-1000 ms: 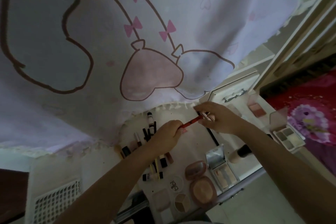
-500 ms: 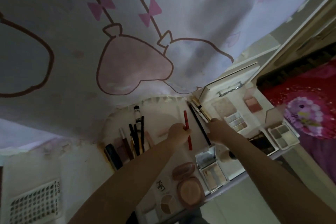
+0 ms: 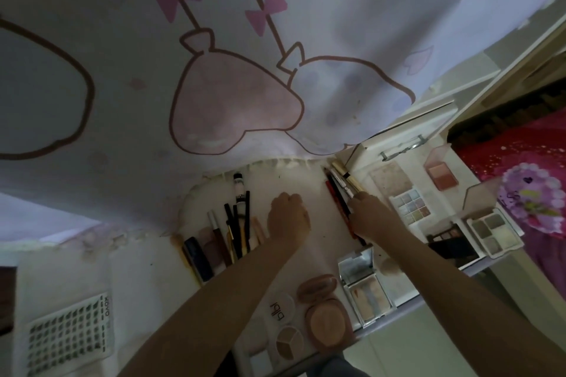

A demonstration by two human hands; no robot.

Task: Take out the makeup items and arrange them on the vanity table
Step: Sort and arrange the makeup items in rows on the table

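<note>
Now the slim red pencil [image 3: 337, 205] lies on the vanity table [image 3: 309, 180] among thin sticks; the left hand [image 3: 288, 217], clenched and empty, released it. The right hand [image 3: 367, 217] touches them, grip unclear.

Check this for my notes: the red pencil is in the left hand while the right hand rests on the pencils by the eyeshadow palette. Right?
Not quite. The head view shows the left hand holding nothing; the red pencil lies on the table in the row under the right hand, beside the eyeshadow palette.
</note>
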